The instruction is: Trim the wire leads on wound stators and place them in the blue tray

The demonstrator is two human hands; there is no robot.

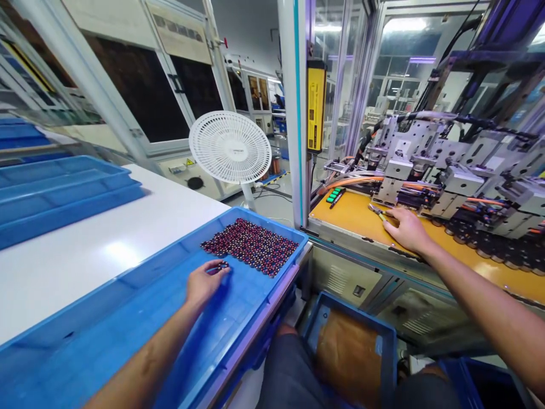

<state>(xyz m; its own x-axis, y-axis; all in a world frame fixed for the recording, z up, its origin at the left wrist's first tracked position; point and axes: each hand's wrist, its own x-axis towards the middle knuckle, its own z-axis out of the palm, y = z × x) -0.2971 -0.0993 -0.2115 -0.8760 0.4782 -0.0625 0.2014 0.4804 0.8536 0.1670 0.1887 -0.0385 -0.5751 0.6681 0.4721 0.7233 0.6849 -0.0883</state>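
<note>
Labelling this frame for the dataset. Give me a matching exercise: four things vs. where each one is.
Things:
1. left hand
2. right hand
3. fan
4. dark parts

Places:
a. on the floor behind the white table
b. on the yellow machine bed
c. clustered at the far end of the blue tray
d. in the blue tray, at the near edge of the cluster

Pairs: 1-d, 2-b, 3-a, 4-c

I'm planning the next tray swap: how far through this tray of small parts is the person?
Done: most of the blue tray shows bare floor. In hand: the left hand grips a few parts from the patch's edge, while the right hand rests on the machine's yellow deck. Left: a dense patch of small dark round parts in the far corner.
</note>
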